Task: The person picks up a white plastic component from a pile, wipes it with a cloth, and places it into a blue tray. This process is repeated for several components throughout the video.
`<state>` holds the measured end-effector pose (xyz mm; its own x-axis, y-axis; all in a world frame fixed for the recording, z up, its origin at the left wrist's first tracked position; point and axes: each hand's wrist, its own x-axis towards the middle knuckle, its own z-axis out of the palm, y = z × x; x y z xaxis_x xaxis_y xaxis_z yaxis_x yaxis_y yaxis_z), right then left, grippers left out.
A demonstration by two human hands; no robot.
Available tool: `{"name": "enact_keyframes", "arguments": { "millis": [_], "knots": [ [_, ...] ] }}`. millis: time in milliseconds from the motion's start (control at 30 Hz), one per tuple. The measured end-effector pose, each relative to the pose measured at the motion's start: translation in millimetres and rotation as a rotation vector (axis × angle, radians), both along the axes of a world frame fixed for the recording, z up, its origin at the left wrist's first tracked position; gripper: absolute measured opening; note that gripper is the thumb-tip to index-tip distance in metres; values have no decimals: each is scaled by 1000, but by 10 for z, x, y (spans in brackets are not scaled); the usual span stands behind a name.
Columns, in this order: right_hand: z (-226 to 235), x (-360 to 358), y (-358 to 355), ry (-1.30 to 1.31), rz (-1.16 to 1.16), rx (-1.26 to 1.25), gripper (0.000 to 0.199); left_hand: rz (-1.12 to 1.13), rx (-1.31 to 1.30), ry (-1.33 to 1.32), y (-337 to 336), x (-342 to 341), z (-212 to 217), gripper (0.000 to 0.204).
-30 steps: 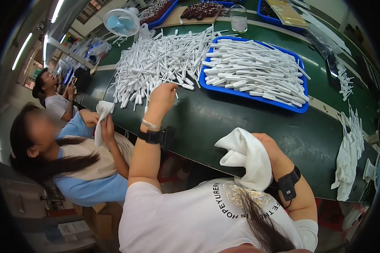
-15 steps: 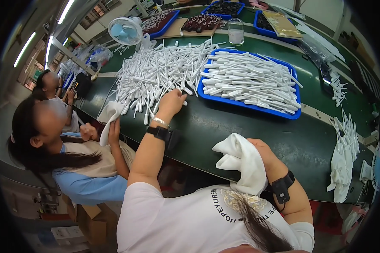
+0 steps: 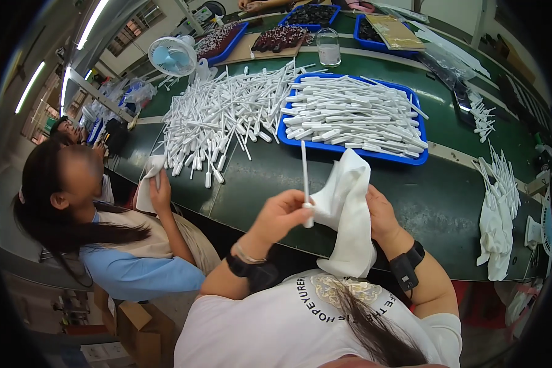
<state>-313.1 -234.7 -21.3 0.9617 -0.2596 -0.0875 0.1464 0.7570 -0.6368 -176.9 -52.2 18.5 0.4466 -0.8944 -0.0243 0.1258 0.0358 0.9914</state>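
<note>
Between the thumb and fingers of my left hand (image 3: 282,214) is a white plastic stick (image 3: 305,175), held upright with its thin shaft up and its thicker end at the fingertips. My right hand (image 3: 383,214) grips a white cloth (image 3: 352,208), which drapes down toward my shirt. The cloth's left fold comes right beside the stick's lower end; whether they touch I cannot tell. Beyond my left hand spreads a loose pile of similar white sticks (image 3: 221,116). A blue tray (image 3: 374,152) heaped with more such sticks, laid roughly sideways, stands past the cloth.
A co-worker's hand (image 3: 161,191) holds another white cloth (image 3: 146,184) at the left. On the green table (image 3: 251,184) stand a small fan (image 3: 173,56) and a glass jar (image 3: 329,49). More sticks lie on a white cloth (image 3: 494,245) at the right. Blue trays of dark parts (image 3: 313,16) are farther back.
My left hand has come back from the pile toward my body, bringing a white stick up to the cloth. My right hand's cloth has unfolded upward and now hangs longer.
</note>
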Motion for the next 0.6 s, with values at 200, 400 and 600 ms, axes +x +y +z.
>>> {"name": "enact_keyframes", "arguments": {
  "millis": [200, 400, 600],
  "knots": [
    [92, -40, 47, 11, -84, -110, 34, -13, -24, 291, -327, -224, -21, 15],
    [-22, -29, 112, 101, -125, -631, 26, 27, 64, -228, -520, -320, -213, 17],
    [9, -10, 113, 78, -223, -767, 21, 58, 135, -436, -466, -369, -187, 16]
  ]
}}
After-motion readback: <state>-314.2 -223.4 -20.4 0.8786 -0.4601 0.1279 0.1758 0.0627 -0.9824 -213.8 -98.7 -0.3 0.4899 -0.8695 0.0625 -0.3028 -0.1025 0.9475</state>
